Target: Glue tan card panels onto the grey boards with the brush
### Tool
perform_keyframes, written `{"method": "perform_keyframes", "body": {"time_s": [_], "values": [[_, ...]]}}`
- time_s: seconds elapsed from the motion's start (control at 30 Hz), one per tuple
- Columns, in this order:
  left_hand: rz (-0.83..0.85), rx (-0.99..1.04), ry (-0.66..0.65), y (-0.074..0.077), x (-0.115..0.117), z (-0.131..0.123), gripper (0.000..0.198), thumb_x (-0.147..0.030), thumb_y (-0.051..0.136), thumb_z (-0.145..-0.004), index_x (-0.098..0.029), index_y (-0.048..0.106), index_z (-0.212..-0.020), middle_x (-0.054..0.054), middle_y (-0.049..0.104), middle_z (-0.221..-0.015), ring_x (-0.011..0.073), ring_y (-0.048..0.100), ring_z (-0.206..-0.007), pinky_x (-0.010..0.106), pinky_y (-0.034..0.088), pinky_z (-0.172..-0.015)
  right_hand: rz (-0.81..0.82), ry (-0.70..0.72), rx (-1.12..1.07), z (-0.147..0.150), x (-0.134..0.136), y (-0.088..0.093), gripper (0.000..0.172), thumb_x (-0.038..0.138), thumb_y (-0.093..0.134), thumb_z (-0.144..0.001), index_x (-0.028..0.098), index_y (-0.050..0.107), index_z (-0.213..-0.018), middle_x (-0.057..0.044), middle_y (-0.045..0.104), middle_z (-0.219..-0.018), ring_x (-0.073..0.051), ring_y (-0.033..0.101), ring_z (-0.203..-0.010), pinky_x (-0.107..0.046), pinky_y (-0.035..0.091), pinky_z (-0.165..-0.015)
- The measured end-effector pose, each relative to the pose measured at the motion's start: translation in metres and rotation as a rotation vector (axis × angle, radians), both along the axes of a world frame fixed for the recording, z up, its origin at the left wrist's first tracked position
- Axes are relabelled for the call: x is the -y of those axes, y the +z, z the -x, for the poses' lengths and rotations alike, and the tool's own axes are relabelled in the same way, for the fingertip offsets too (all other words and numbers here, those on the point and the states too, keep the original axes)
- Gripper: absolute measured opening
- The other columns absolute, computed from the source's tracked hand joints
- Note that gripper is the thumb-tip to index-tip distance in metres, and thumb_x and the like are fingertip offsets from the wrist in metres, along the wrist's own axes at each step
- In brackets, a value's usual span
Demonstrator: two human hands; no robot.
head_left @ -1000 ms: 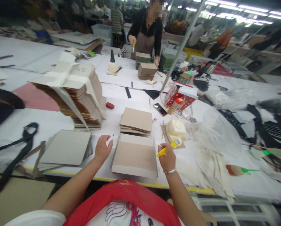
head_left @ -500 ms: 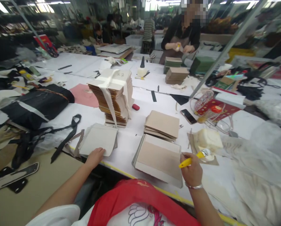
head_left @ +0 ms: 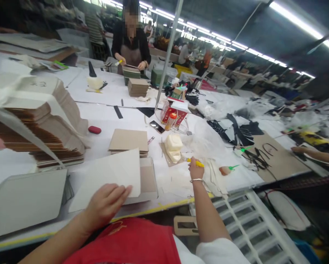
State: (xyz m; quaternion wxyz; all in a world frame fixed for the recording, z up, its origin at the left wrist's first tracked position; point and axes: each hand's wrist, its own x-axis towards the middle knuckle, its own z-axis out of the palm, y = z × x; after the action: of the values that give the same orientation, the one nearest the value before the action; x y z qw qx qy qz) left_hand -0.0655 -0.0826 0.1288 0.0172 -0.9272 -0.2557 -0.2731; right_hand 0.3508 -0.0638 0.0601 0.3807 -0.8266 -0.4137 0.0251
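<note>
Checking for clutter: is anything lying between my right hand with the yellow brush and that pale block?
Nothing visible does. The right hand grips the yellow brush, tip toward the pale block; between them lie only table top and the edge of the brown card under the block. The left hand holds a white sheet aside.

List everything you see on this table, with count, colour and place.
board: one, tan, front edge
sheet: one, white, over board
board stack: one, tan, behind sheet
tied stack: one, brown, white strap, far left
grey boards: pile, grey, front left
case: one, red, mid-table
block: one, cream, right of board stack
phone: one, dark, behind block
brush: one, yellow, near block
co-worker: one, dark top, far side
left hand: holds sheet
right hand: grips brush
</note>
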Motion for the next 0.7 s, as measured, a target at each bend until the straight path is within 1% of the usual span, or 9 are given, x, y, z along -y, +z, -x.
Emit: {"method": "perform_keyframes", "body": {"time_s": [0.03,0.1,0.17,0.23,0.33,0.4,0.47,0.57,0.7], "values": [[0.04,-0.055,-0.077,-0.007,0.001,-0.022,0.049,-0.013,0.038,-0.083,-0.032,0.039,-0.128,0.003,0.064,-0.094,0.017,0.058,-0.081,0.033,0.049,-0.074,0.027,-0.009,-0.041,-0.008,-0.003,-0.006,0.045,0.041,0.027,-0.085,0.009,0.059,-0.086,-0.006,0.06,-0.054,-0.012,0.048,-0.039,-0.024,0.036,-0.043],[0.101,-0.178,-0.157,-0.024,0.002,-0.058,0.04,-0.013,0.034,-0.085,-0.024,0.048,-0.121,0.007,0.062,-0.095,0.0178,0.056,-0.081,0.033,0.047,-0.071,0.078,-0.018,-0.082,-0.02,-0.014,-0.018,0.045,0.042,0.03,-0.084,0.009,0.061,-0.084,-0.006,0.06,-0.053,-0.012,0.048,-0.04,-0.023,0.035,-0.044],[0.136,-0.287,-0.179,-0.042,0.005,-0.081,0.035,-0.013,0.035,-0.085,-0.019,0.051,-0.115,0.009,0.061,-0.095,0.0183,0.054,-0.079,0.033,0.046,-0.068,0.107,-0.005,-0.084,-0.027,-0.028,-0.029,0.045,0.043,0.032,-0.083,0.01,0.062,-0.084,-0.005,0.06,-0.053,-0.012,0.049,-0.042,-0.023,0.034,-0.046],[0.164,-0.357,-0.178,-0.057,0.006,-0.093,0.032,-0.015,0.038,-0.085,-0.018,0.053,-0.113,0.009,0.06,-0.095,0.0182,0.053,-0.079,0.032,0.044,-0.068,0.129,0.018,-0.065,-0.033,-0.042,-0.038,0.044,0.045,0.034,-0.082,0.012,0.063,-0.082,-0.005,0.061,-0.056,-0.012,0.05,-0.048,-0.023,0.034,-0.049],[0.208,-0.363,-0.144,-0.07,0.007,-0.096,0.03,-0.03,0.047,-0.083,-0.021,0.053,-0.111,0.008,0.059,-0.105,0.0209,0.051,-0.092,0.037,0.04,-0.081,0.152,0.067,-0.024,-0.044,-0.054,-0.049,0.041,0.046,0.037,-0.081,0.015,0.064,-0.08,-0.005,0.063,-0.066,-0.013,0.052,-0.059,-0.022,0.034,-0.054],[0.231,-0.328,-0.084,-0.075,0.006,-0.092,0.039,-0.043,0.052,-0.078,-0.023,0.053,-0.112,0.007,0.055,-0.116,0.0238,0.046,-0.106,0.041,0.033,-0.093,0.166,0.103,0.001,-0.047,-0.053,-0.056,0.038,0.045,0.04,-0.08,0.015,0.063,-0.08,-0.006,0.064,-0.07,-0.013,0.053,-0.064,-0.022,0.035,-0.058],[0.249,-0.299,-0.002,-0.078,0.004,-0.086,0.046,-0.048,0.054,-0.075,-0.025,0.052,-0.114,0.007,0.051,-0.122,0.0247,0.042,-0.112,0.043,0.026,-0.099,0.174,0.143,0.021,-0.044,-0.045,-0.064,0.035,0.043,0.043,-0.079,0.015,0.063,-0.082,-0.006,0.065,-0.074,-0.014,0.054,-0.068,-0.023,0.036,-0.062],[0.278,-0.285,0.098,-0.084,0.001,-0.075,0.047,-0.049,0.054,-0.074,-0.025,0.053,-0.115,0.008,0.051,-0.122,0.0246,0.042,-0.112,0.042,0.026,-0.099,0.166,0.208,0.044,-0.025,-0.028,-0.077,0.031,0.039,0.045,-0.078,0.016,0.063,-0.088,-0.007,0.065,-0.083,-0.015,0.056,-0.077,-0.024,0.039,-0.068],[0.292,-0.281,0.106,-0.09,0.0,-0.067,0.048,-0.049,0.055,-0.074,-0.025,0.053,-0.116,0.009,0.052,-0.121,0.0245,0.044,-0.109,0.041,0.031,-0.094,0.119,0.233,0.028,0.005,-0.014,-0.092,0.03,0.037,0.043,-0.08,0.017,0.063,-0.091,-0.006,0.066,-0.09,-0.015,0.058,-0.083,-0.023,0.041,-0.071]]}}
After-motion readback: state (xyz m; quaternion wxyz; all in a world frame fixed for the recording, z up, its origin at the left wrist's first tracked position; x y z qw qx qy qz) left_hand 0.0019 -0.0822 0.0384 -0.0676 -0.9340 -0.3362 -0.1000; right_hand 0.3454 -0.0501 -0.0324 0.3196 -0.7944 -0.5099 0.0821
